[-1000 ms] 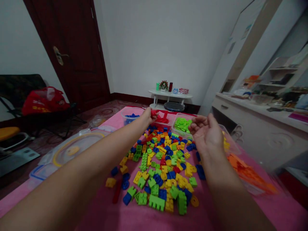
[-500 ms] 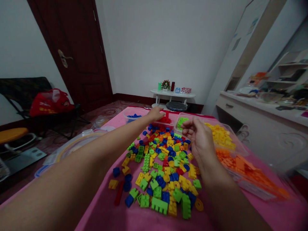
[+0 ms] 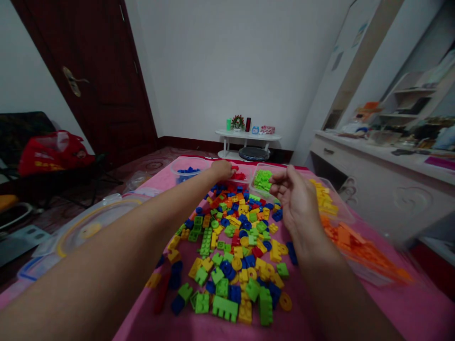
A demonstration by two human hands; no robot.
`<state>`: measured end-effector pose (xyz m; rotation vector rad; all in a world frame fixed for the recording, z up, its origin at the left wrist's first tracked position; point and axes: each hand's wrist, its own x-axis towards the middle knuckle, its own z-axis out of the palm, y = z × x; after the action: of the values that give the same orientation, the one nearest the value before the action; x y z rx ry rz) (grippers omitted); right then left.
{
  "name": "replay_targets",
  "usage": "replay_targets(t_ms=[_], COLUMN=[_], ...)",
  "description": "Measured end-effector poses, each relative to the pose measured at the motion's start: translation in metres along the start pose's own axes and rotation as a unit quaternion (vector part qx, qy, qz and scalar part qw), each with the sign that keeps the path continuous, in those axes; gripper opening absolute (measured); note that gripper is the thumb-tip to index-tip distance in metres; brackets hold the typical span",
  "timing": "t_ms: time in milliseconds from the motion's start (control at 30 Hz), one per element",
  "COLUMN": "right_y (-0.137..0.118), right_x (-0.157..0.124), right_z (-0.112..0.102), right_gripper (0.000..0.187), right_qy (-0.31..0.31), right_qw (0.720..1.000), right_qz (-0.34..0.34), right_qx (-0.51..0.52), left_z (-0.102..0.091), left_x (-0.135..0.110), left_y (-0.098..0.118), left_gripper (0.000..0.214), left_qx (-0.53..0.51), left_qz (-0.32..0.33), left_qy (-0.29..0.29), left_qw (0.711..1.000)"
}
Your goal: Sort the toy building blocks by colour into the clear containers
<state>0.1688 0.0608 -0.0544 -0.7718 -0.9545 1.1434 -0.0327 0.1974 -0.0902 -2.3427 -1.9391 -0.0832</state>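
Observation:
At the far side of the table, my left hand (image 3: 222, 169) is over the clear box of red blocks (image 3: 239, 176). Its fingers are bent closed, with a red building block (image 3: 234, 167) showing at the fingertips. My right hand (image 3: 294, 196) hovers beside the clear box of green blocks (image 3: 263, 181), its fingers curled in toward the thumb. Whatever those fingers may hold is hidden. Between my forearms spreads a loose pile of mixed building blocks (image 3: 231, 246) in green, yellow, blue, red and orange.
A round tub of blue blocks (image 3: 188, 173) stands at the back left. Boxes of yellow blocks (image 3: 324, 198) and orange blocks (image 3: 366, 248) line the right side. Clear lids (image 3: 88, 229) lie at the left edge of the pink cloth (image 3: 142, 327). A white cabinet (image 3: 362, 175) stands to the right.
My left hand's fingers have closed from a spread pose above the red box, and a red block now shows at them. The view has turned slightly right; my right hand stays curled.

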Motion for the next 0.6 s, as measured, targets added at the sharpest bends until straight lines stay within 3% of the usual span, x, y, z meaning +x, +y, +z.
replay_targets(t_ms=[167, 267, 333, 433, 533, 600], right_y=[0.002, 0.010, 0.017, 0.028, 0.043, 0.056], right_x=[-0.005, -0.021, -0.042, -0.089, -0.137, -0.159], right_z=[0.005, 0.015, 0.027, 0.047, 0.060, 0.064], right_gripper=[0.033, 0.029, 0.022, 0.014, 0.030, 0.038], right_qy=[-0.025, -0.124, -0.259, -0.452, -0.546, -0.566], right_qw=[0.998, 0.976, 0.922, 0.789, 0.669, 0.611], right_qz=[-0.025, -0.044, -0.056, -0.134, -0.229, -0.282], right_qx=[-0.051, -0.173, -0.283, -0.394, -0.450, -0.476], left_z=[0.006, -0.002, -0.014, -0.033, -0.048, -0.053], left_x=[-0.004, -0.011, -0.018, -0.030, -0.048, -0.063], left_y=[0.008, 0.007, 0.003, -0.004, -0.004, -0.001], left_gripper=[0.048, 0.048, 0.048, 0.043, 0.035, 0.034], left_qx=[-0.031, -0.056, -0.070, -0.099, -0.153, -0.215], left_qz=[0.012, 0.020, 0.011, 0.001, 0.020, 0.029], left_qy=[-0.040, -0.027, 0.007, 0.069, 0.103, 0.111], left_qw=[0.999, 0.998, 0.997, 0.993, 0.983, 0.970])
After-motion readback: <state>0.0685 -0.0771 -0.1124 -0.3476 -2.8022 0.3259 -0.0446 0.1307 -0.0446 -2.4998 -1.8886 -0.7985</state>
